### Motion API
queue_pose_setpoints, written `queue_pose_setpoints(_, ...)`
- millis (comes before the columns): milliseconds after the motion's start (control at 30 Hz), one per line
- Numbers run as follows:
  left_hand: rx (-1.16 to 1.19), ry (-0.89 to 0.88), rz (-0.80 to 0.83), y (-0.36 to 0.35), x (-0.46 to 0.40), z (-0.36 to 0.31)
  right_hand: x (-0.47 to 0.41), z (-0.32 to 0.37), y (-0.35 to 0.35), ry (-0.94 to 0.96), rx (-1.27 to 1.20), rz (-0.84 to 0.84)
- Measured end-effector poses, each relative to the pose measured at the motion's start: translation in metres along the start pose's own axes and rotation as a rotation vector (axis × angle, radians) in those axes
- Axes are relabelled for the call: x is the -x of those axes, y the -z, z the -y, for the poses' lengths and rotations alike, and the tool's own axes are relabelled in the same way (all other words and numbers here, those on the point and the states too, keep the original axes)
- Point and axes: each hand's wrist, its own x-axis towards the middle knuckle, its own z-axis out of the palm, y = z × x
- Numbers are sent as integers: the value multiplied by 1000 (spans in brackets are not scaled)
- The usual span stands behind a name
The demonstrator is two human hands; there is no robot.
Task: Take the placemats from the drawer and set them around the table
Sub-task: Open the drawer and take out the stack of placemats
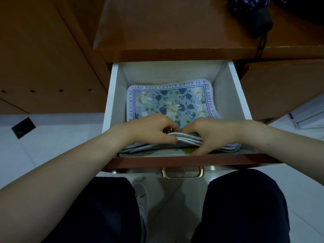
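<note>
At the frame's centre, the left hand (150, 128) and right hand (213, 133) have fingers clamped on the placemats' (175, 102) near edge inside the open drawer (235, 95).

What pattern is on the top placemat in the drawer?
Blue leaves and pale flowers on light blue, with a border of printed words. The top placemat shows best in the head view.

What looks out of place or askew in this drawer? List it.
Little stands out. The placemats lie stacked in the open drawer, their near edges lifted and fanned where the left hand and right hand grip them. The stack sits slightly skewed. Nothing looks spilled or damaged.
</note>
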Motion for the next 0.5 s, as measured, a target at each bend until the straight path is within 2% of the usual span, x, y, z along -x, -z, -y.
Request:
queue_pose_setpoints(200,3,-25,-8,-2,2,2,1,3,-7,28,71,-108)
queue_pose_setpoints(367,-11,-18,52,-2,3,6,0,2,-1,46,20,-137)
queue_pose_setpoints(500,-174,-11,65,-2,-4,4,-1,2,1,53,-54,-132)
